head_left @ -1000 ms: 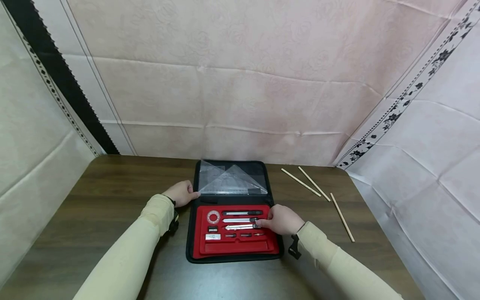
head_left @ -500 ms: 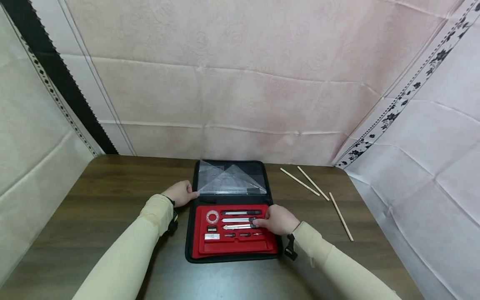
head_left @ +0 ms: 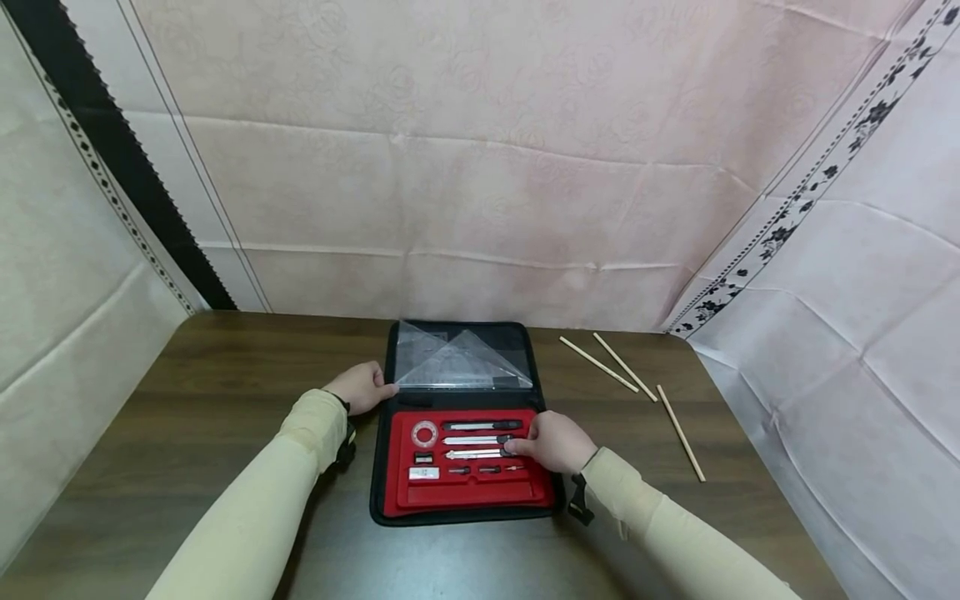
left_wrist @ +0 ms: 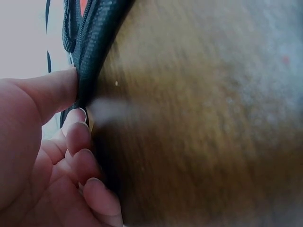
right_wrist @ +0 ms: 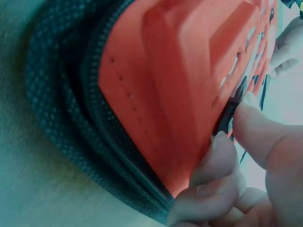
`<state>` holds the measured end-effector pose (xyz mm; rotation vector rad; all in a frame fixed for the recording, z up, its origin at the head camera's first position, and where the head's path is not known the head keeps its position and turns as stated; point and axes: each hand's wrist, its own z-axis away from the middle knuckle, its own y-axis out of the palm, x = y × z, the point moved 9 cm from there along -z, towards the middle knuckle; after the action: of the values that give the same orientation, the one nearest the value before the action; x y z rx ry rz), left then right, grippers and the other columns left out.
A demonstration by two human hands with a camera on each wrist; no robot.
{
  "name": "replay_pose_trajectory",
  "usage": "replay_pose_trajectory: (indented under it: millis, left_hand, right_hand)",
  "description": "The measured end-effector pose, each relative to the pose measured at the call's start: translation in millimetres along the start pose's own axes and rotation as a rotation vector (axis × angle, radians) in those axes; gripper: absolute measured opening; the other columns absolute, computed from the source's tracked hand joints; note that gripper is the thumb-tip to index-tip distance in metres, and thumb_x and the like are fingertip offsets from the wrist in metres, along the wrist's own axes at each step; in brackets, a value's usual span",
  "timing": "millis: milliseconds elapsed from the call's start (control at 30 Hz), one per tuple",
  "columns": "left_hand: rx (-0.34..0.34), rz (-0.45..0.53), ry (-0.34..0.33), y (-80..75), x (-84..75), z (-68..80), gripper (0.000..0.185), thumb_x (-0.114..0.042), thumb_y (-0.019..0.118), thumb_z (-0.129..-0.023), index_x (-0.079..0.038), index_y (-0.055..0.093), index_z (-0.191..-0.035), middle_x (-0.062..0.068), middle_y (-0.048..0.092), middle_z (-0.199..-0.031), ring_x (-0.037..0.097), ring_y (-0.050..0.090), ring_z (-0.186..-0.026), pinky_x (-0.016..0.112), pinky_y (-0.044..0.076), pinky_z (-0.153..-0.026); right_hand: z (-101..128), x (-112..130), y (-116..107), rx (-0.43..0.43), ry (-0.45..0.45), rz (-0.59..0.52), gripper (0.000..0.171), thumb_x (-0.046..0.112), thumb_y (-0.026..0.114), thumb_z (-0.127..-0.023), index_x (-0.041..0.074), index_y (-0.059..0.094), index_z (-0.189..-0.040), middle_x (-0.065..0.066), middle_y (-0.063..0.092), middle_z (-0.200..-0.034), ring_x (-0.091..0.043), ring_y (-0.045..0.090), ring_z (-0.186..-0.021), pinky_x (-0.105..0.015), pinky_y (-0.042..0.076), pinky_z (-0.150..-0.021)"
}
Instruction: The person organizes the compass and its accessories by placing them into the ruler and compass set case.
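Observation:
In the head view, a zippered drawing-instrument case [head_left: 397, 518] lies unfolded on the table, its red tray [head_left: 480, 498] towards the person. My right hand [head_left: 558, 443] pinches the black head of a silver compass [head_left: 476, 454] lying in the tray; in the right wrist view the thumb and forefinger close on that black head [right_wrist: 228, 113]. At the case's left edge, my left hand [head_left: 360, 387] grips the black rim [left_wrist: 90, 56] between thumb and fingers. Clear set squares [head_left: 465, 367] lie in the far half of the case.
Above the held compass, two more silver instruments [head_left: 480, 426] sit in the tray, with a white ring [head_left: 424, 433] and an eraser [head_left: 424, 473] at left. Three thin wooden sticks [head_left: 681, 433] lie on the wooden table [head_left: 225, 400]. Cloth [head_left: 480, 208] hangs behind.
My right hand and the compass have shifted very slightly left within the tray. My left hand keeps its place on the case edge.

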<state>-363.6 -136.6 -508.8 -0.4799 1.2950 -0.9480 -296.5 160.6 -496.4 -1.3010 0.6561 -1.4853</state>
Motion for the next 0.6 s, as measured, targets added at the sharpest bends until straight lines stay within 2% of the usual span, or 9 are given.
replay_pose_trajectory:
  millis: [267,600]
  left_hand:
    - [-0.001,0.007,-0.009,4.0,7.2,-6.5,0.030,-0.032,0.062,-0.095,-0.006,0.050,-0.084,0.007,0.050,-0.070,0.022,0.049,-0.067,0.032,0.038,-0.060]
    - [-0.004,0.001,-0.011,4.4,9.0,-8.9,0.031,-0.032,0.062,-0.095,-0.006,0.050,-0.084,0.007,0.050,-0.070,0.022,0.049,-0.067,0.032,0.039,-0.060]
  right_hand:
    - [-4.9,1.0,2.4,0.017,-0.014,0.024,0.044,0.046,0.076,-0.081,0.012,0.058,-0.059,-0.001,0.052,-0.052,-0.014,0.047,-0.049,-0.027,0.034,-0.047]
    - [-9.1,6.6,1.7,0.063,-0.005,0.066,0.038,0.042,0.077,-0.081,0.012,0.056,-0.069,-0.003,0.054,-0.056,-0.015,0.049,-0.052,-0.029,0.036,-0.049]
